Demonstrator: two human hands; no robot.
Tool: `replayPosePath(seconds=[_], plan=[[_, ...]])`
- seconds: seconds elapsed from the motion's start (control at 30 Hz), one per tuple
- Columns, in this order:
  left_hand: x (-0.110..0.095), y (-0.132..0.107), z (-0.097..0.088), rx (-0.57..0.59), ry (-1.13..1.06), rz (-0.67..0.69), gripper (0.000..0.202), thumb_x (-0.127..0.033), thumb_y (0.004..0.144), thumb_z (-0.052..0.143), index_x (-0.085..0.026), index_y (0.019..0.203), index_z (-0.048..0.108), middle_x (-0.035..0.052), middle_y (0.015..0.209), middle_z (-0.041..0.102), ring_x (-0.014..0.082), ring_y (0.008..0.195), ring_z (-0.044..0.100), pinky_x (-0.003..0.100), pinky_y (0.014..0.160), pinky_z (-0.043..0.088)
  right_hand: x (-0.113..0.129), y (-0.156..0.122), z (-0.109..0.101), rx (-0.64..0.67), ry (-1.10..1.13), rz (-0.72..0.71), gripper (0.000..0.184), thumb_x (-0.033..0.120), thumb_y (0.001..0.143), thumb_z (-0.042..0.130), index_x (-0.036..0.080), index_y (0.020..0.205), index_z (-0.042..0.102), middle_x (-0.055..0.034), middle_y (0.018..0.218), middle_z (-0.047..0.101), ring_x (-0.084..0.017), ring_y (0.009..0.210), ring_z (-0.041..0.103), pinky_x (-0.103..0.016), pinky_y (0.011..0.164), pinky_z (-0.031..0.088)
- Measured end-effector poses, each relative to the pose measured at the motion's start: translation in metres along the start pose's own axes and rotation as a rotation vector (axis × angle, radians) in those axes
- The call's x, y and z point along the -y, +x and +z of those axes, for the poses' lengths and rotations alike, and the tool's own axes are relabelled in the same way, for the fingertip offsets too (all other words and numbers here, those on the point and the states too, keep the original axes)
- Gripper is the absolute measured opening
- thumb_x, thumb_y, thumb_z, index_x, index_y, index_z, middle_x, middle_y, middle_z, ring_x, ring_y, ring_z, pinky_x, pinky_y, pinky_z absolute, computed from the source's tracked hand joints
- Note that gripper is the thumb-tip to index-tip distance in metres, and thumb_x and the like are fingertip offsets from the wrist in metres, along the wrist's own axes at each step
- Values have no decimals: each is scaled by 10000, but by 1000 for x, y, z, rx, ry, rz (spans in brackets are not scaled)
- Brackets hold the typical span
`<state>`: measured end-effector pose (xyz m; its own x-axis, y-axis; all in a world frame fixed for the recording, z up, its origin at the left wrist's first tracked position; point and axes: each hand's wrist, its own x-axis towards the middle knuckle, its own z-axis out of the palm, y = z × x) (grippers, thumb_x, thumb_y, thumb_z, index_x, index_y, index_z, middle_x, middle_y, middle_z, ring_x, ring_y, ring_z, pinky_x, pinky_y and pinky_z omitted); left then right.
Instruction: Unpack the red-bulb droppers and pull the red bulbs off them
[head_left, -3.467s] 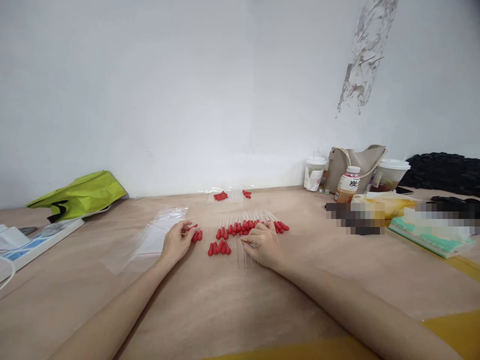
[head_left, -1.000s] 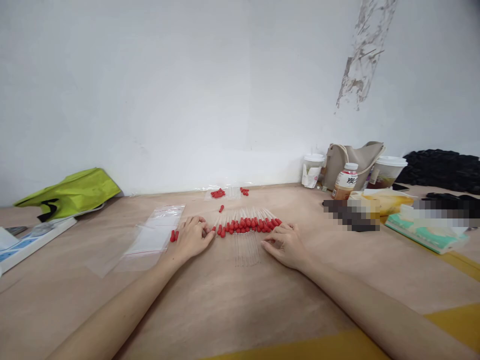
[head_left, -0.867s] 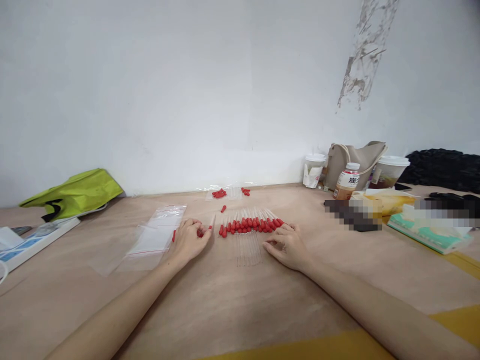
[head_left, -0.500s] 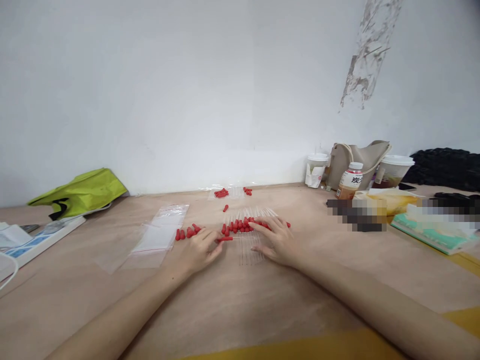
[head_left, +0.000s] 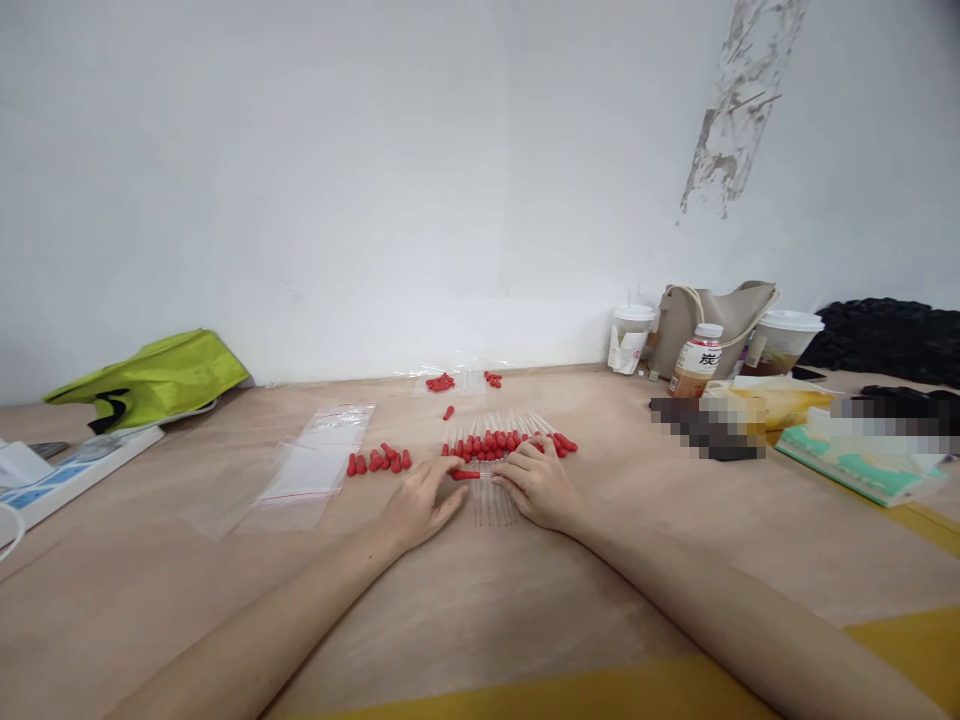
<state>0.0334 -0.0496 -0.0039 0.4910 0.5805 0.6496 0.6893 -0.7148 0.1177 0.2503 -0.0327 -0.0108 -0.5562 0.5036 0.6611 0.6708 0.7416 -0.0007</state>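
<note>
One red bulb [head_left: 465,475] lies between the two hands, in the middle of the tabletop [head_left: 480,620]. The left hand [head_left: 420,505] pinches it with the fingertips, and the right hand [head_left: 536,485] pinches the glass tube [head_left: 487,477] that meets it. The long axis of this pair runs left to right, with the bulb to the left. I judge the work well advanced: a row of capped tubes [head_left: 510,441] lies just beyond, bulbs at the far end. What remains are the loose bulbs [head_left: 379,462] on the left and the bare tubes [head_left: 495,505] near the right hand.
</note>
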Motion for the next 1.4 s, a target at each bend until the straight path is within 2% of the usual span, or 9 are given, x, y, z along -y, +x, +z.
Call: replayPosePath(seconds=[0.1,0.23,0.37,0.5,0.9,1.23,1.33,1.4], plan=[[-3,4,3,44,13,45,341,-301,839,488,-208,1166,470,66,1084,586,196,1027,507,370,896,393,2,0,-1,-3,-4,-16,260,289,894,372,216,917,620,-18,762,625,-146,778,457,-341,822,207],[-2,7,8,45,13,82,178,-272,859,461,-200,958,590,41,949,644,181,958,532,363,868,391,1,-2,0,-32,-11,-67,234,279,883,397,219,875,623,0,716,622,-135,745,444,-328,807,208],[-1,6,9,26,40,112,165,-283,856,465,-186,820,593,30,835,653,170,874,557,359,850,378,-1,-5,-1,-88,-22,-112,198,240,856,440,203,789,622,13,636,600,-126,701,422,-330,812,202],[-1,6,7,22,91,146,192,-284,863,449,-174,761,569,31,803,638,162,837,562,356,864,358,-3,-7,-2,-108,-33,-131,173,211,834,460,205,756,615,18,604,585,-124,693,413,-336,814,197],[-2,6,2,51,126,160,266,-264,881,404,-164,668,529,12,672,576,125,666,516,325,831,368,-4,-11,-3,-110,-37,-141,167,240,836,465,210,754,608,25,580,561,-125,699,408,-338,815,195],[-5,6,1,92,64,150,250,-239,876,411,-165,685,554,14,689,599,129,702,534,311,802,371,-2,-11,-4,-100,-33,-144,185,222,831,460,207,712,601,25,575,566,-125,693,419,-337,818,211],[0,2,-5,89,56,127,245,-223,872,410,-175,695,574,11,699,610,129,707,545,333,847,361,-7,-14,-8,-105,-18,-143,199,234,837,457,207,716,613,21,586,581,-124,694,443,-336,822,220],[8,-4,-12,51,71,77,239,-216,866,413,-183,705,588,14,698,616,136,694,548,342,828,375,-16,-19,-14,-126,-9,-94,218,233,840,452,202,709,624,9,594,593,-124,693,464,-331,814,230]])
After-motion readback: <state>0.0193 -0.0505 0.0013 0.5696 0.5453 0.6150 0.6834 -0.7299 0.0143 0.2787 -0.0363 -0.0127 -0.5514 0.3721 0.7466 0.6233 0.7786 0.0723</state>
